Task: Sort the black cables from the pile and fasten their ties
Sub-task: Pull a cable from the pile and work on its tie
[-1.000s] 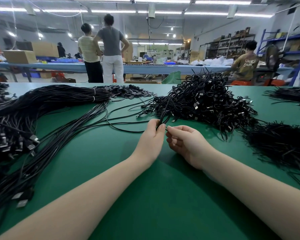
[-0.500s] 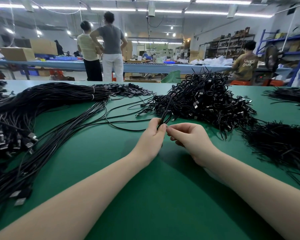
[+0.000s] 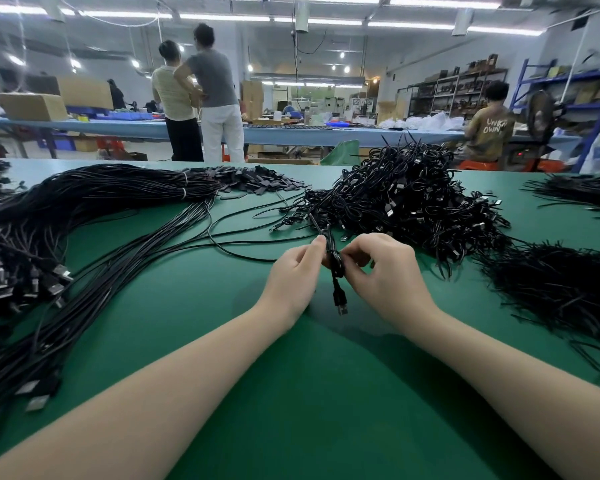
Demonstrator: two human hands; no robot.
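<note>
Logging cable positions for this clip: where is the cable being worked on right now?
In the head view the folded cable sits centre frame, pinched between the left hand and right hand, just in front of the tangled pile.

A green counter [image 3: 291, 393] fills the foreground of a large workshop. Beyond it runs a long blue bench [image 3: 291, 131] with cardboard boxes [image 3: 32, 106] at its left end and white bags [image 3: 426, 121] toward the right. Two people [image 3: 201, 98] stand at it with their backs turned; a third [image 3: 489, 126] sits at the right on an orange stool [image 3: 478, 165]. Shelving [image 3: 454, 91] lines the right wall, with a blue rack [image 3: 582, 98] nearer. Fluorescent strip lights [image 3: 326, 22] run across the ceiling.
</note>
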